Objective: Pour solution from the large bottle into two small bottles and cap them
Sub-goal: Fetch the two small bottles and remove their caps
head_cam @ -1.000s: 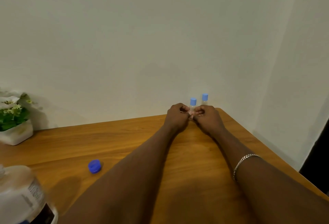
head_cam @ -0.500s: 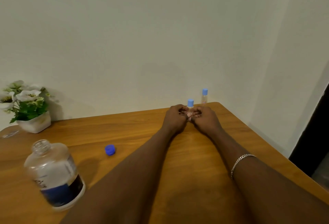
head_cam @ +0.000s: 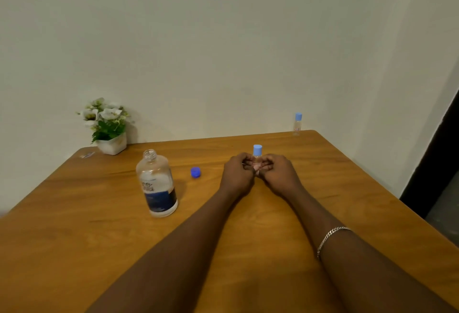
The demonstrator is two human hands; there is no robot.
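Both hands, left (head_cam: pixel 237 176) and right (head_cam: pixel 278 174), meet fingertip to fingertip, pinching the small clear plastic bottle with light-blue cap (head_cam: pixel 257 154) upright on the wooden table (head_cam: pixel 99 225).

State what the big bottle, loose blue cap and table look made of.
The big bottle: clear, glossy, see-through; glass or hard plastic, cannot tell. The loose blue cap: probably plastic, solid colour, smooth. The table: wood or wood-look laminate, visible grain, satin sheen.
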